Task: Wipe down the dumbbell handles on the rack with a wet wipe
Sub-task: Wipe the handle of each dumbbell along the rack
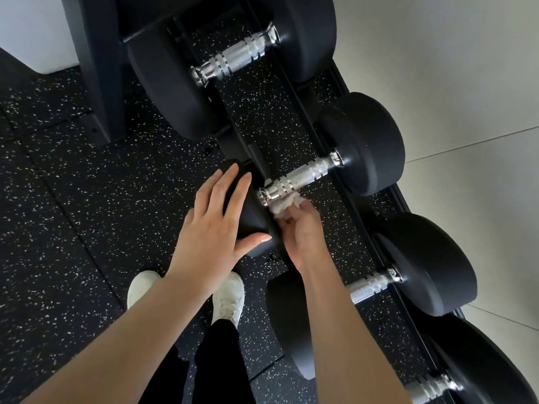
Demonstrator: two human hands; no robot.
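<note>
I see a shiny chrome knurled dumbbell handle [300, 177], matt black rubber dumbbell heads [370, 144], a crumpled white cloth-like wipe [283, 207], and speckled black rubber flooring [87, 199].

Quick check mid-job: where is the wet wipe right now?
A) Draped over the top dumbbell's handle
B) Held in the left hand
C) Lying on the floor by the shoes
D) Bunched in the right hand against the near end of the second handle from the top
D: the right hand pinches the crumpled wet wipe against the near end of the second handle, while the left hand rests flat on that dumbbell's near head.
</note>
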